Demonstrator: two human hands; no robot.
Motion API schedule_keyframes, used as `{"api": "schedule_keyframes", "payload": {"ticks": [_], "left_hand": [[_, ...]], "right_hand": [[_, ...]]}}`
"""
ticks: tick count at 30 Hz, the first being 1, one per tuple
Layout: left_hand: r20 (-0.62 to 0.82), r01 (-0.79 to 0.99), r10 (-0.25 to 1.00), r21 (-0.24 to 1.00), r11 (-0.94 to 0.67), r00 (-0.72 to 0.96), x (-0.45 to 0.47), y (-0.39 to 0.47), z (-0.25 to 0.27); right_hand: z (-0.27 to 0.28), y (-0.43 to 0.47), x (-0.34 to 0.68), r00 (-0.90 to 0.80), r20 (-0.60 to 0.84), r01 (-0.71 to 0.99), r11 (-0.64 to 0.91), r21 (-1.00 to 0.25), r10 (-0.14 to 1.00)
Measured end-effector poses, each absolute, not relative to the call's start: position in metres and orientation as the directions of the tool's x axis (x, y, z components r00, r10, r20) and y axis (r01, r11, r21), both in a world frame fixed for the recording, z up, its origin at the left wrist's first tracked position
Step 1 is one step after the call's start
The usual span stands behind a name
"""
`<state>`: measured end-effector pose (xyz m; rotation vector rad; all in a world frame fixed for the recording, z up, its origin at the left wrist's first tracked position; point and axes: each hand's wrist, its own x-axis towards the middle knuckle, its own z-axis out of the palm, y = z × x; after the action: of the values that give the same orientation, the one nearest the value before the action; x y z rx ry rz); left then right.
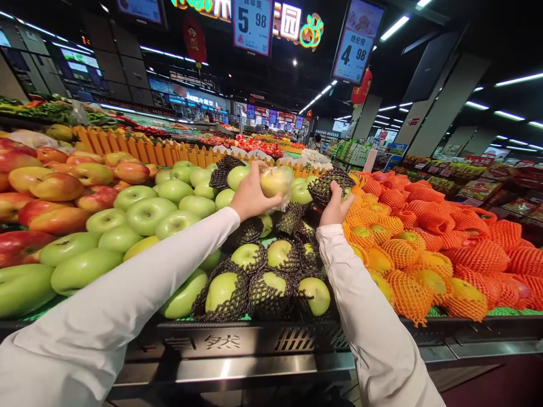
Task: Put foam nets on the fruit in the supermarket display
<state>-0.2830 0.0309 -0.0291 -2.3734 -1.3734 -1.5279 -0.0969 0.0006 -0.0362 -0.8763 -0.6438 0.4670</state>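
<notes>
My left hand is closed around a pale yellow fruit in clear plastic wrap, held above the green apples. Its kind, apple or pear, is hard to make out. To the right, my right hand grips a green apple in a black foam net; the net covers most of that fruit. Below and between my hands lie several netted green apples, their tops showing. Bare green apples are heaped to the left of my left hand.
Red-yellow apples fill the far left. On the right are oranges in orange nets and fruit in red nets. A small orange picket fence runs behind. The display's metal front edge is nearest me. Price signs hang overhead.
</notes>
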Motion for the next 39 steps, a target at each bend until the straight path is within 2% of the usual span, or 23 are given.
{"api": "schedule_keyframes", "payload": {"ticks": [3,5,9,13,17,22,24,26,29,31,32,34,36,39], "left_hand": [[0.722,0.724,0.69,0.5,-0.475,-0.046,-0.272,0.049,-0.002],[0.719,0.78,0.689,0.48,-0.402,-0.087,-0.267,0.068,0.016],[0.696,0.938,0.718,0.251,-0.241,-0.002,-0.267,0.106,0.032],[0.523,0.988,0.842,0.007,-0.156,0.129,-0.269,0.133,0.033],[0.307,0.994,0.947,-0.086,-0.067,0.09,-0.263,0.142,0.039],[0.225,0.985,0.974,-0.169,0.032,0.007,-0.254,0.138,0.046],[0.226,0.987,0.974,-0.158,0.008,0.029,-0.252,0.134,0.045],[0.284,0.99,0.954,-0.124,-0.065,0.098,-0.249,0.125,0.043],[0.471,0.955,0.831,-0.137,-0.262,0.296,-0.242,0.101,0.042],[0.48,0.881,0.739,-0.214,-0.423,0.472,-0.234,0.079,0.041],[0.41,0.83,0.723,-0.245,-0.501,0.556,-0.23,0.068,0.04],[0.178,0.753,0.735,-0.244,-0.611,0.655,-0.223,0.048,0.033],[-0.006,0.738,0.758,-0.228,-0.636,0.652,-0.217,0.035,0.02],[-0.117,0.756,0.785,-0.217,-0.618,0.608,-0.213,0.031,-0.003]], "right_hand": [[-0.039,0.004,-0.095,0.73,0.379,-0.07,0.614,-0.786,0.568],[-0.041,0.005,-0.095,0.73,0.439,-0.013,0.653,-0.757,0.524],[-0.042,0.003,-0.095,0.711,0.527,0.078,0.693,-0.717,0.465],[-0.04,-0.002,-0.096,0.682,0.596,0.16,0.71,-0.686,0.423],[-0.04,-0.005,-0.096,0.659,0.646,0.227,0.717,-0.659,0.385],[-0.043,-0.003,-0.096,0.643,0.662,0.254,0.708,-0.659,0.385],[-0.042,-0.002,-0.096,0.651,0.652,0.24,0.708,-0.664,0.39],[-0.041,-0.002,-0.095,0.661,0.639,0.218,0.714,-0.665,0.393],[-0.038,-0.005,-0.095,0.677,0.616,0.173,0.726,-0.666,0.403],[-0.037,-0.007,-0.095,0.686,0.598,0.148,0.724,-0.673,0.416],[-0.037,-0.008,-0.095,0.689,0.589,0.14,0.721,-0.679,0.422],[-0.037,-0.008,-0.096,0.692,0.579,0.134,0.713,-0.689,0.43],[-0.038,-0.009,-0.097,0.688,0.583,0.139,0.709,-0.691,0.433],[-0.038,-0.008,-0.096,0.683,0.586,0.143,0.707,-0.693,0.436]]}}
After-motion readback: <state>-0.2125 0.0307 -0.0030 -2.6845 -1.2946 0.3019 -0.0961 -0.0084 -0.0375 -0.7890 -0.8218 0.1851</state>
